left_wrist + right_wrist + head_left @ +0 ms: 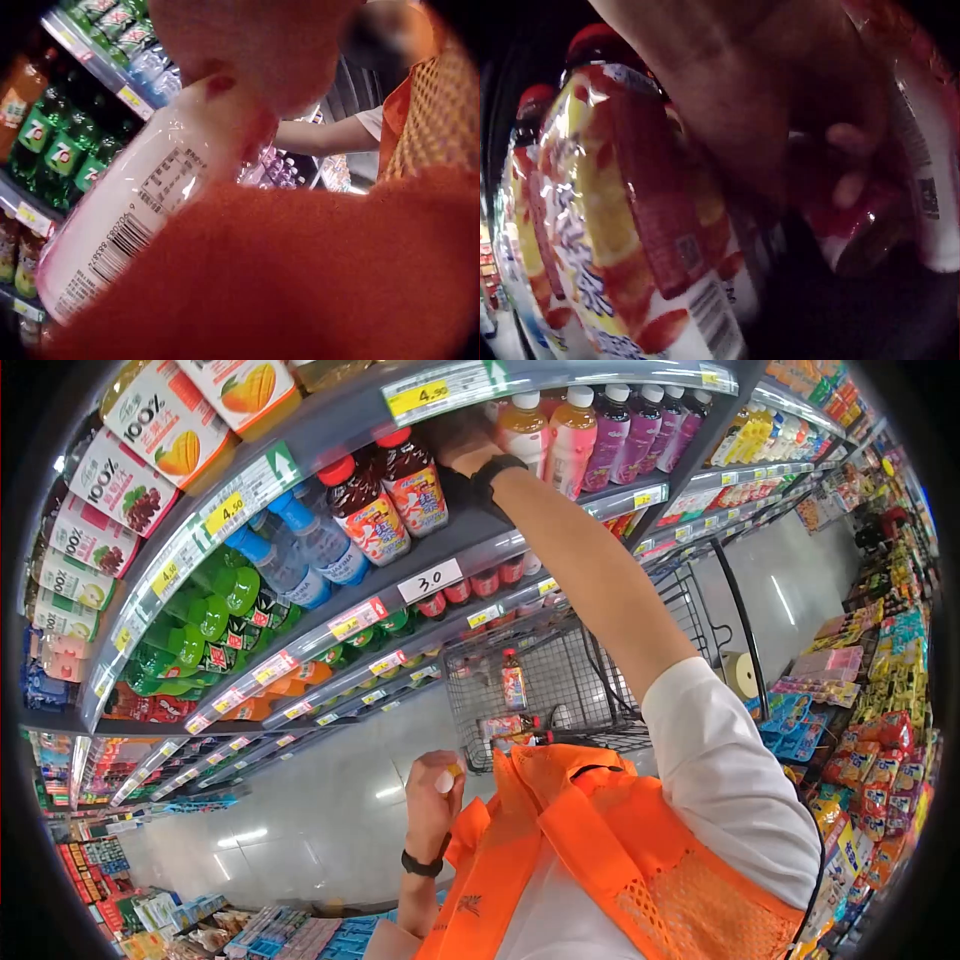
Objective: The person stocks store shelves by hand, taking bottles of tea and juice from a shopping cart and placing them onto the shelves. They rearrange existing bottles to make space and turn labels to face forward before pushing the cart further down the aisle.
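My left hand (428, 800) is held low by the orange vest and grips a drink bottle, its pale cap showing in the head view. In the left wrist view that bottle (142, 195) leans, with a white and pink label and a barcode. My right arm stretches up to the shelf, where the right hand (468, 448) reaches in between red-capped bottles (412, 490) and pale-capped pink ones (573, 445). Deep in the shadow, the right hand's fingers curl round a pink-and-white bottle (855, 229), partly hidden by the hand.
Below the right arm stands a wire shopping cart (480, 690) with several bottles in it. Price-tagged shelf edges (430, 582) run along the left. Water bottles (320, 545) and green soda bottles (210, 600) fill the shelf. Snack packs (860, 760) line the aisle's right side.
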{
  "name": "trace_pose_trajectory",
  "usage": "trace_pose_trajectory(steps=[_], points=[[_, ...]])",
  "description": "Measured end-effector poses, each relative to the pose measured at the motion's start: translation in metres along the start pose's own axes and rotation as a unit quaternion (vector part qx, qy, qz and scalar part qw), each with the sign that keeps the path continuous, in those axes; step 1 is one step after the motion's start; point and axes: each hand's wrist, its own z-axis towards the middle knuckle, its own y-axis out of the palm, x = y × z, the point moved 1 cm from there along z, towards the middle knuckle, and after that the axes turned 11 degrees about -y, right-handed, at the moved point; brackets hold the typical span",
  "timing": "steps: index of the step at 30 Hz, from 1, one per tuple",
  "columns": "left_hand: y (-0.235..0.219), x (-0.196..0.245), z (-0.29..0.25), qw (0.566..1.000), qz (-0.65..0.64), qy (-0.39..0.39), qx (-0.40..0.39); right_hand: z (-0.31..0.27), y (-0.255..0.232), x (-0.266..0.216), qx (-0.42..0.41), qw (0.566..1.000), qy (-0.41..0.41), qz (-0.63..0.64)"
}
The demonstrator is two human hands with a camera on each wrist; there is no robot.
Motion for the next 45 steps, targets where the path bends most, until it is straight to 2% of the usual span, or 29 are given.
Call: trace_pose_trajectory(steps=[1, 5, 8, 9, 11, 15, 17, 18, 20, 21, 23, 25, 28, 30, 31, 34, 36, 38, 39, 41, 43, 45], points=[[0.000, -0.009, -0.006, 1.000, 0.006, -0.002, 0.006, -0.005, -0.001, 0.002, 0.042, 0.999, -0.025, -0.003], [0.001, -0.023, -0.018, 0.999, -0.019, -0.038, 0.025, -0.013, -0.008, -0.008, 0.083, 0.993, -0.012, -0.079], [0.000, -0.021, -0.014, 0.999, -0.017, -0.021, 0.026, -0.028, -0.046, -0.019, -0.071, 0.997, 0.033, -0.001], [0.001, -0.025, -0.012, 0.999, -0.020, -0.005, 0.026, 0.000, 0.020, 0.011, -0.059, 0.996, 0.070, -0.020], [0.004, -0.029, -0.003, 0.999, -0.011, 0.028, 0.023, -0.016, -0.020, -0.003, -0.090, 0.993, -0.016, -0.075], [-0.001, -0.029, 0.011, 0.998, 0.001, 0.062, 0.012, -0.026, -0.047, -0.019, -0.100, 0.993, -0.019, -0.060], [0.000, -0.026, 0.014, 0.997, -0.009, 0.069, 0.019, -0.015, -0.013, 0.002, 0.042, 0.997, -0.052, -0.027], [0.000, -0.025, 0.015, 0.997, -0.011, 0.070, 0.025, -0.012, -0.005, 0.001, 0.148, 0.987, -0.059, -0.031], [0.000, -0.022, 0.013, 0.998, -0.015, 0.057, 0.026, -0.017, -0.005, 0.003, 0.086, 0.993, -0.049, 0.058], [0.001, -0.020, 0.013, 0.999, -0.017, 0.046, 0.024, -0.008, 0.002, 0.005, 0.038, 0.998, 0.015, 0.051], [0.003, -0.014, 0.011, 0.999, -0.021, 0.033, 0.016, -0.013, 0.003, 0.001, 0.121, 0.990, -0.064, -0.025], [0.007, -0.007, 0.010, 0.999, -0.030, 0.031, 0.007, -0.024, -0.013, -0.007, 0.122, 0.989, 0.023, 0.075], [0.015, -0.013, 0.009, 0.995, -0.093, 0.032, 0.016, -0.025, -0.004, -0.006, 0.137, 0.971, 0.102, 0.166], [0.014, -0.011, 0.012, 0.997, -0.061, 0.044, 0.003, -0.011, 0.027, 0.001, 0.134, 0.981, 0.100, 0.099], [0.013, -0.010, 0.013, 0.998, -0.044, 0.050, -0.002, -0.005, 0.037, 0.004, 0.185, 0.972, 0.085, 0.116], [0.014, -0.007, 0.015, 0.998, -0.044, 0.027, -0.018, 0.017, 0.064, 0.007, 0.134, 0.928, 0.155, 0.311], [0.014, -0.010, 0.016, 0.999, -0.031, 0.025, -0.013, 0.013, 0.054, 0.004, 0.176, 0.948, 0.090, 0.248], [0.014, -0.010, 0.019, 0.999, -0.024, 0.020, -0.008, 0.017, 0.051, 0.002, 0.230, 0.942, 0.029, 0.244], [0.014, -0.006, 0.019, 1.000, -0.025, 0.015, -0.007, 0.026, 0.065, 0.004, 0.259, 0.927, 0.002, 0.272], [0.016, -0.006, 0.015, 1.000, -0.026, -0.001, -0.002, 0.031, 0.087, 0.004, 0.284, 0.913, -0.020, 0.294], [0.022, -0.009, 0.013, 1.000, -0.027, -0.011, 0.007, 0.034, 0.096, 0.007, 0.281, 0.919, -0.013, 0.276], [0.022, -0.008, 0.013, 0.999, 0.019, 0.007, -0.029, 0.034, 0.104, 0.017, 0.246, 0.908, 0.015, 0.339]])
